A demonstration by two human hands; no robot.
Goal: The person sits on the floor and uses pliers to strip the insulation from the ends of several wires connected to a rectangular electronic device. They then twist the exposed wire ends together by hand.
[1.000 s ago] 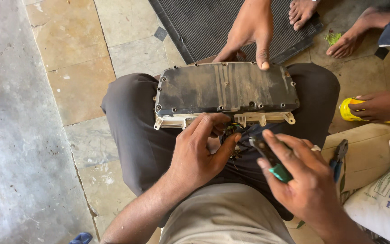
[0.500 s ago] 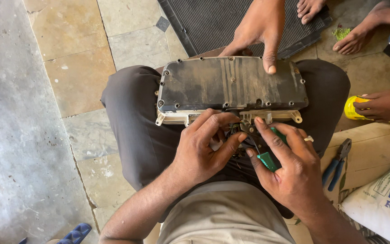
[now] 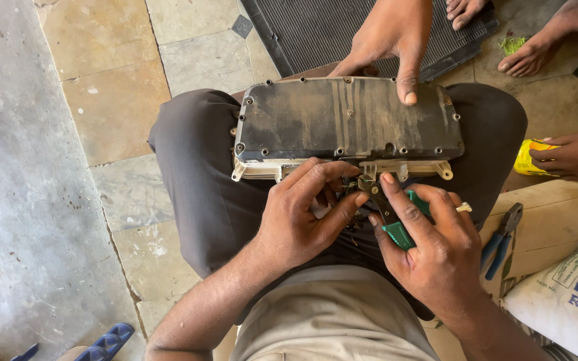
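Observation:
A dusty dark grey housing [image 3: 342, 120] with screws round its rim lies across my lap on dark trousers. My left hand [image 3: 302, 214] pinches small wires at the near edge of the housing. My right hand [image 3: 436, 247] grips green-handled pliers [image 3: 396, 217] whose dark jaws point at those wires just under the housing's pale lower rim. Another person's hand [image 3: 389, 37] presses a finger on the far edge of the housing.
A black ribbed mat [image 3: 342, 30] lies beyond my knees on stone tiles. Blue-handled pliers [image 3: 500, 241] rest on a cardboard box [image 3: 543, 220] at right. Another hand [image 3: 573, 154] holds a yellow object [image 3: 526, 160]. A white sack [image 3: 570, 301] sits lower right. Bare feet show top right.
My right hand has brought the green-handled pliers up and left, so the jaws now reach the wires held by my left hand. The other person's hand stays on the housing.

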